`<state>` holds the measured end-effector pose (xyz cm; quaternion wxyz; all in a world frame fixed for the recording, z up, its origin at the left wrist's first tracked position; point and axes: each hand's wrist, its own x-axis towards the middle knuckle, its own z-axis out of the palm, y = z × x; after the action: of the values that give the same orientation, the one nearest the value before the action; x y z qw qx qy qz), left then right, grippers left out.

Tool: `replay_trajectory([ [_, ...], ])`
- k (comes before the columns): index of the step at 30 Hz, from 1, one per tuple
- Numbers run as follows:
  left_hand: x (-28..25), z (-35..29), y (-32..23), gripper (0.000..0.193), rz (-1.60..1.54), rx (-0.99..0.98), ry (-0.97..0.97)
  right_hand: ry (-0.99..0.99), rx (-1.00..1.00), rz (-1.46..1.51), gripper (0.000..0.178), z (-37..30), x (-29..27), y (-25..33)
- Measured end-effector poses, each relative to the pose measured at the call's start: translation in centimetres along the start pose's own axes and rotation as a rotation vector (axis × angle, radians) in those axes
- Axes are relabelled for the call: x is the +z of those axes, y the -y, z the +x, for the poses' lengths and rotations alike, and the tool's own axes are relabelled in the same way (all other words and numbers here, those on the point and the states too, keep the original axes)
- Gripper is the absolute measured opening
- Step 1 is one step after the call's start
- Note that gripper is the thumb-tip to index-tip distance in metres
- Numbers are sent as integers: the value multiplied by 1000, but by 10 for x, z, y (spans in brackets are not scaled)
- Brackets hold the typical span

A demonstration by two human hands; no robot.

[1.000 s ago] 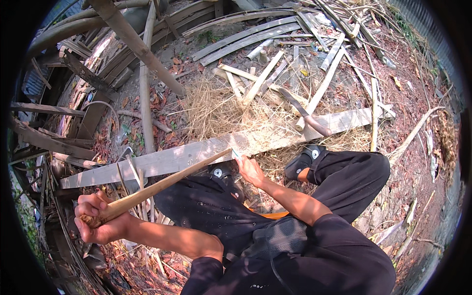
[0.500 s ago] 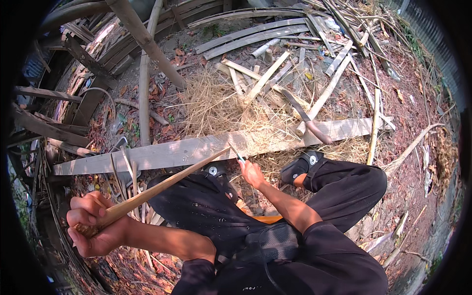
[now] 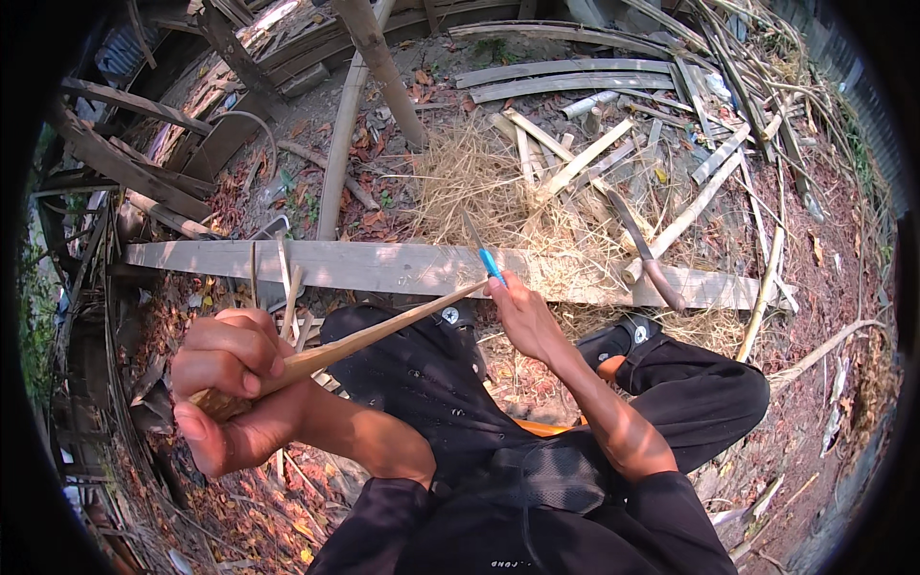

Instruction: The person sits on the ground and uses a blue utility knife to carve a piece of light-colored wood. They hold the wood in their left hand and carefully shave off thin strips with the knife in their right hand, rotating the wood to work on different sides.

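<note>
My left hand is wrapped in a fist around the thick end of a tapered bamboo stick. The stick slants up and to the right, its thin tip ending beside my right hand. In that hand I grip a small knife by its light blue handle, the narrow blade pointing away from me over a long wooden plank. I cannot tell whether the stick's tip touches the knife or my fingers. Pale shavings are heaped on and beyond the plank.
A curved blade with a wooden handle rests across the plank's right part. Split bamboo pieces lie beyond it, with long slats farther back. An upright pole and stacked timber stand at the left.
My right hand has turned the knife, so its blue handle now shows clearly and its blade points farther away. The left fist with the stick has shifted right and up in the picture, as the view also moved.
</note>
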<state>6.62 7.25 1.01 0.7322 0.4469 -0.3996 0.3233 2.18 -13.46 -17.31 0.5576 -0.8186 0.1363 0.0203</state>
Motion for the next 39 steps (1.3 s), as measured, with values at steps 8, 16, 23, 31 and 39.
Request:
replay_trajectory([
  [8, 4, 2, -2, 42, -82, 44, 102, -93, -432, 50, 22, -112, 4, 76],
  [16, 18, -2, -5, 40, 42, -46, -83, -122, -294, -86, 23, -109, 13, 79],
  [23, 34, -8, -10, 39, 124, 14, 148, -216, -363, -165, 26, -125, 15, 98],
  [31, 42, -10, -15, 39, 32, 16, 195, -172, -36, -121, 27, -124, -3, 42],
  [39, 48, -8, -11, 39, -78, 54, 377, -246, -462, -32, 20, -127, 4, 77],
])
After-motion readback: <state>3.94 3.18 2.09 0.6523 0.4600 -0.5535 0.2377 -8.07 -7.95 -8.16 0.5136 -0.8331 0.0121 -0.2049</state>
